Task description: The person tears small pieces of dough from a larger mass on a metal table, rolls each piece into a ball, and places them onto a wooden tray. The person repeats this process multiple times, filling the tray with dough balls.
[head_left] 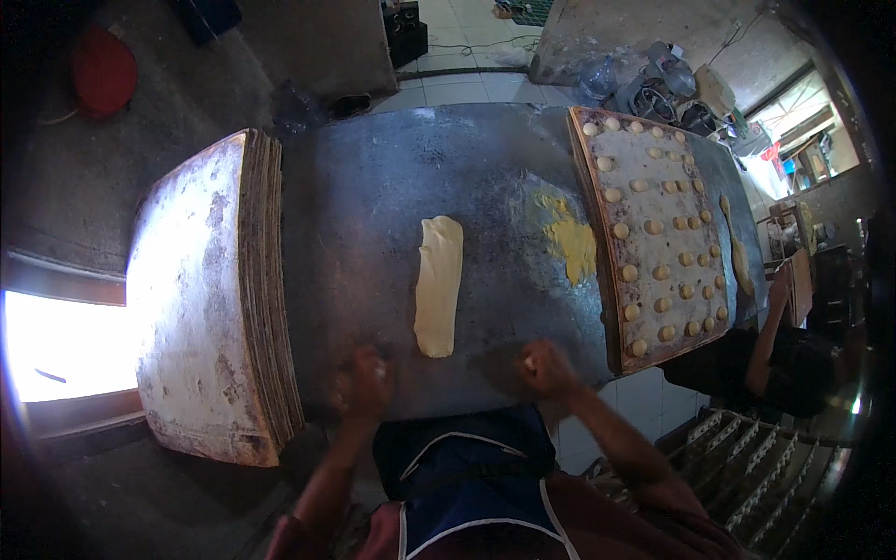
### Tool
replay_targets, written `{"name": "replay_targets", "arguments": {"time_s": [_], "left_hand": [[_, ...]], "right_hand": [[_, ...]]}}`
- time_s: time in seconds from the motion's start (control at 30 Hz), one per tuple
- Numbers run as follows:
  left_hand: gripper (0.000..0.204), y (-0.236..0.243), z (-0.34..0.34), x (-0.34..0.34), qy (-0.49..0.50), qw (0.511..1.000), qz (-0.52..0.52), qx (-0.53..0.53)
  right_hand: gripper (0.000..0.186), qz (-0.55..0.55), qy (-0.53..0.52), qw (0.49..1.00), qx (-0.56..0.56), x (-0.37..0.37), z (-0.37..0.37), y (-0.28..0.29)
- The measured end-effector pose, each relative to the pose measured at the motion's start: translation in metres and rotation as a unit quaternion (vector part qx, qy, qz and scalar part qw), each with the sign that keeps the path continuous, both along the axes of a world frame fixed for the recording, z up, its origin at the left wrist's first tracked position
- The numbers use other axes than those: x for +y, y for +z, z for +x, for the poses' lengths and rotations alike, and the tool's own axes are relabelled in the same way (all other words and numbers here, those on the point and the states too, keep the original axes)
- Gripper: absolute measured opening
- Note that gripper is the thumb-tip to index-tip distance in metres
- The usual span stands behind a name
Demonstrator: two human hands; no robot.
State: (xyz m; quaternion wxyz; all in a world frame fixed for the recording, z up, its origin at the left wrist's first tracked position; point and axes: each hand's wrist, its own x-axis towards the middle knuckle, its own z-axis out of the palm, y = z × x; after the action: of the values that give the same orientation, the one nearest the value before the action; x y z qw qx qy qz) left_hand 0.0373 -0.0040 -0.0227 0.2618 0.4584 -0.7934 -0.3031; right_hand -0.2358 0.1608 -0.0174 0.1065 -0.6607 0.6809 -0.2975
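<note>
Nearest, at the bottom, is the wearer's own body in a dark blue apron with pale trim, maroon sleeves to either side. Two bare forearms reach forward to the near edge of a wide, dark, worn table. The left hand, a little blurred, has its fingers curled in toward the palm. The right hand, well apart from it, is likewise curled into a fist. A small pale spot shows at each hand's fingers; I cannot tell whether it is something held.

Between the hands and just beyond them, a long strip of pale dough lies flat on the table, pointing away from the wearer, touched by neither hand. To its right is a smeared yellow patch.

At the left end of the table stands a thick stack of worn boards. At the right end, a board carries rows of small round dough balls, with long thin dough pieces beyond it. Past that corner, another person's bare arm shows above a slatted metal rack.

Farther off are pale floor tiles, a clear jug and jumbled pots.
</note>
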Motion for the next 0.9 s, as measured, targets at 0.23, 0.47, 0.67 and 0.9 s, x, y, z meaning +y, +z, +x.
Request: {"name": "replay_targets", "arguments": {"time_s": [0.23,0.47,0.67,0.9], "left_hand": [[0.02,-0.008,0.01,0.005,0.012,0.998,0.016,-0.064],[0.022,-0.007,0.039,0.002,0.023,0.998,-0.058,-0.029],[0.039,0.04,0.068,-0.011,-0.218,0.973,-0.049,-0.058],[0.05,0.142,0.157,0.031,-0.017,0.991,-0.126,0.05]], "right_hand": [[0.022,-0.015,-0.046,0.999,-0.01,-0.002,0.006,0.001],[0.018,0.031,-0.146,0.988,0.043,0.003,-0.009,-0.003],[0.025,-0.018,-0.045,0.999,0.021,0.042,-0.014,0.004],[0.023,0.194,0.014,0.981,0.029,0.004,0.03,0.088]]}}
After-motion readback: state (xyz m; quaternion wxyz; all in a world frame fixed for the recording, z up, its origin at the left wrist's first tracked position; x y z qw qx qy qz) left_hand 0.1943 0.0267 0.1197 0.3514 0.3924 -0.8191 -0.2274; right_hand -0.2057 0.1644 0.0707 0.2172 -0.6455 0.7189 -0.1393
